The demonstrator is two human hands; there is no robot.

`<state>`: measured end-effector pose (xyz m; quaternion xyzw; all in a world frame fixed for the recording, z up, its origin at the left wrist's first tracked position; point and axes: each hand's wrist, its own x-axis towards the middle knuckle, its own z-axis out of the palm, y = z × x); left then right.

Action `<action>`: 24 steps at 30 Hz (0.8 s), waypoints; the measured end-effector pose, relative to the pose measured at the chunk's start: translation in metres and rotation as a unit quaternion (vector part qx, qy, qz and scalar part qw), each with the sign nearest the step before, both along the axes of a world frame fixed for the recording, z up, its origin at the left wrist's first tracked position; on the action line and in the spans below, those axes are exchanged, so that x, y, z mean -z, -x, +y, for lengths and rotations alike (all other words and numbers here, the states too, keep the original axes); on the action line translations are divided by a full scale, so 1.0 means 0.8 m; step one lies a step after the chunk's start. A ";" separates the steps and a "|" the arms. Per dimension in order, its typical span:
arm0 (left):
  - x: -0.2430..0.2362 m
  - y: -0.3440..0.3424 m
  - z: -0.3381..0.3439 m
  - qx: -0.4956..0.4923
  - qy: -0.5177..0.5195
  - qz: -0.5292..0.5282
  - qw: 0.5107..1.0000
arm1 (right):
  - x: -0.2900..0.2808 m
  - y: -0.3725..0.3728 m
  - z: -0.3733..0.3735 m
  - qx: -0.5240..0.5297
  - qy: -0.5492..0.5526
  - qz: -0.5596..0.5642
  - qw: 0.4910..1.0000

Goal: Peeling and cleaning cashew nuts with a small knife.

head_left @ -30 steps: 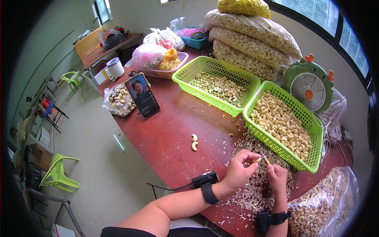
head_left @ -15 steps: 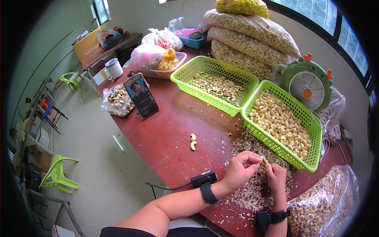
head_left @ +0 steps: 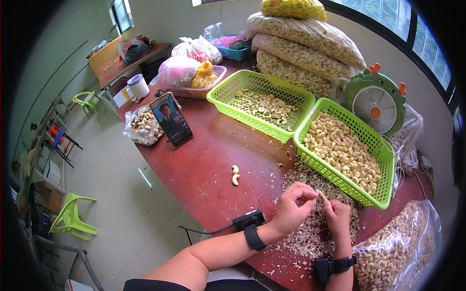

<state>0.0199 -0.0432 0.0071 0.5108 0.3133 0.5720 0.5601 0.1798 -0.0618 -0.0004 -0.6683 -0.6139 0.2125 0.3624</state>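
Observation:
My left hand (head_left: pixel 294 208) is closed in a pinch on a cashew nut, mostly covered by the fingertips. In my right hand (head_left: pixel 338 218) is a small knife (head_left: pixel 323 196) with a brownish handle, its tip against the left fingertips. Both hands hover over a heap of skin flakes (head_left: pixel 310 237) on the red table. Just beyond them stands a green basket (head_left: pixel 357 192) full of pale cashews. Two loose cashews (head_left: pixel 235 175) lie on the table left of my hands.
A second green basket (head_left: pixel 252 119) holds fewer nuts. Stacked nut sacks (head_left: pixel 306 53) and a green fan (head_left: pixel 376 102) stand behind. A phone (head_left: pixel 172 121) leans by a nut bag (head_left: pixel 144 127). Another bag of cashews (head_left: pixel 398 247) sits at right, near my forearm.
The whole view has shifted slightly. My hands keep nearly the same pose, still together at the fingertips. The picture on the phone screen differs.

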 end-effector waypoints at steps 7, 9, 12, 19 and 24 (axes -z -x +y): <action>-0.001 0.008 0.009 -0.025 -0.035 0.025 0.999 | -0.006 0.003 -0.003 -0.004 0.008 0.006 1.000; -0.006 0.013 0.012 -0.042 -0.050 0.010 0.998 | -0.008 0.003 -0.003 -0.001 0.012 0.005 1.000; -0.031 0.026 0.015 -0.083 -0.108 -0.022 0.990 | -0.011 0.002 -0.004 -0.007 0.010 -0.002 1.000; -0.167 0.011 0.074 -0.066 -0.350 0.095 0.930 | -0.013 0.004 -0.005 -0.016 -0.005 -0.002 1.000; -0.144 0.019 0.100 -0.051 -0.262 0.167 0.949 | -0.019 -0.002 -0.007 -0.009 -0.009 0.023 1.000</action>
